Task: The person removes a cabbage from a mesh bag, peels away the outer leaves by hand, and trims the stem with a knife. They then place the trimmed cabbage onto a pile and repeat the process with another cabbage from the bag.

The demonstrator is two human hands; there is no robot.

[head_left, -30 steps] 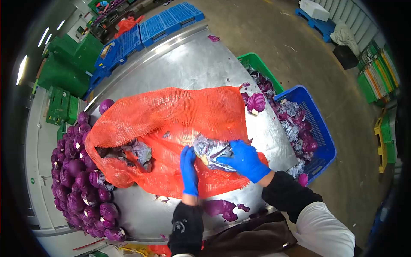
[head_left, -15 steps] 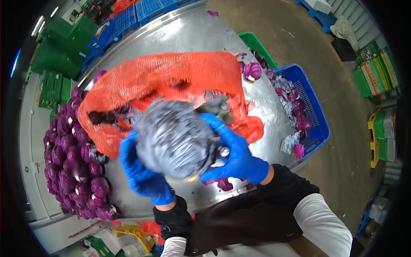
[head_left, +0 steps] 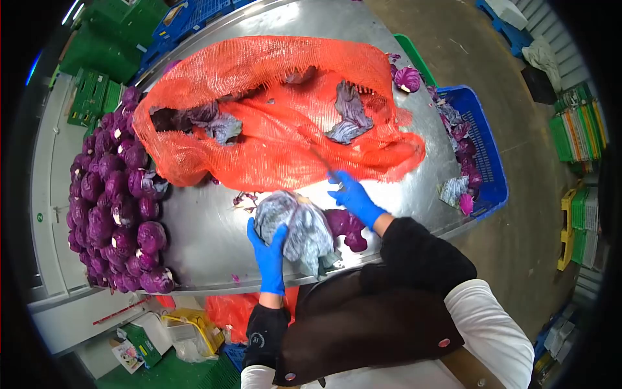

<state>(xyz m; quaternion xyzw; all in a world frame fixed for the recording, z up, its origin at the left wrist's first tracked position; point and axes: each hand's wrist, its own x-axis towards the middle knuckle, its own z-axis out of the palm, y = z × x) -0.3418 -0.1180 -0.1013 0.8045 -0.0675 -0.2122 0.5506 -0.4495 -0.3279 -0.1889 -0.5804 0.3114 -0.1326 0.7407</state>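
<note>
A cabbage with loose grey-purple outer leaves [head_left: 295, 227] rests on the metal table [head_left: 201, 253], its pale stem end facing up. My left hand [head_left: 267, 256], in a blue glove, grips its left side with thumb and fingers spread around it. Above and right of the cabbage, my right hand [head_left: 356, 200], also gloved, is closed on a knife [head_left: 322, 159] whose thin blade points up and left. Purple leaf pieces [head_left: 353, 233] lie right of the cabbage. An open red mesh sack [head_left: 278, 149] with leaves and cabbage inside lies beyond my hands.
Purple cabbages [head_left: 113, 207] are piled at the table's left. At the right edge stands a blue basket [head_left: 489, 155] of leaves, with a green crate [head_left: 414, 58] behind it. A loose cabbage [head_left: 407, 79] sits near that crate. Yellow and green containers are below left.
The cabbage has come down from between both hands onto the table, stem end now up. My right hand has left it and moved to its upper right; the knife blade now shows.
</note>
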